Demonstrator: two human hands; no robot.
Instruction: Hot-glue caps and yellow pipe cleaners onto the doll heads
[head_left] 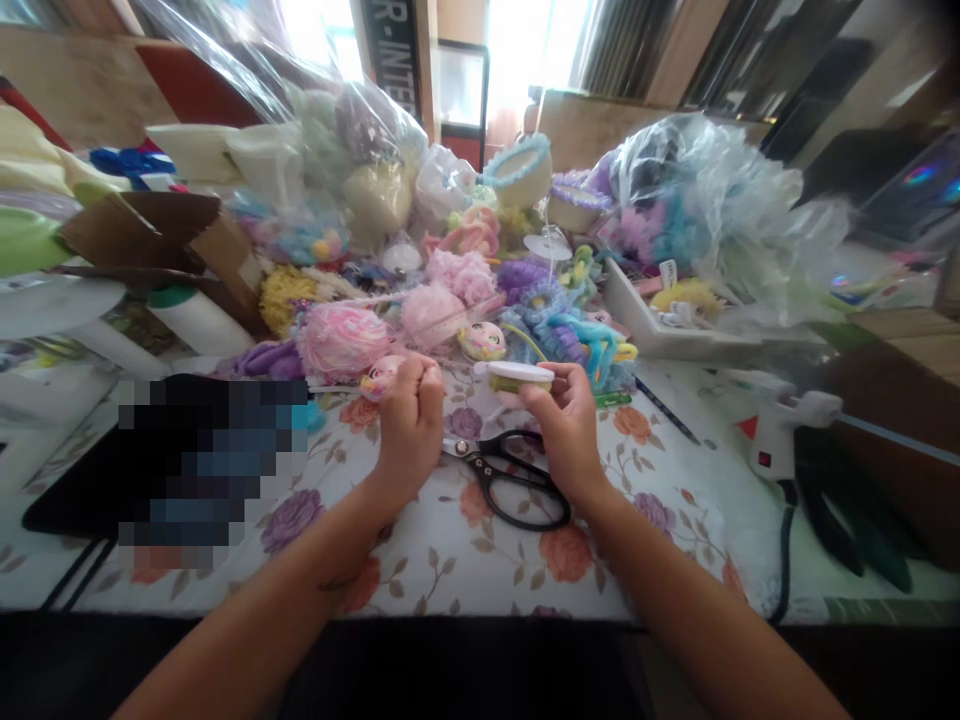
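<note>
R hand [566, 420] has thumb & fingers bent round a spool [517, 378], spread only as far as its thickness: flat, round, smooth white rim, olive-yellow winding, held just above the desk [495, 590], mid-width, toward the far half. L hand [411, 420] is curled up tight, fingertips tucked in; can't tell if anything's pinched there. Right beside it, a rounded doll head [381, 378] w/ painted face, partly hidden by the knuckles. A 2nd painted head [482, 341] sits a bit farther back, b/w the hands.

Scissors [517, 480], black looped handles, lie b/w the wrists on the flowered cloth; blade end's blocked by L hand. Fluffy pink yarn [345, 340] & other fuzzy stuff crowd the far edge, w/ crinkly clear plastic bags [705, 200] behind. L side: flat dark tablet [142, 460], pixelated in part, & a stiff cardboard box [157, 230] at far L corner. Nr R edge: hard white glue gun [780, 430], cord hanging toward the front.
</note>
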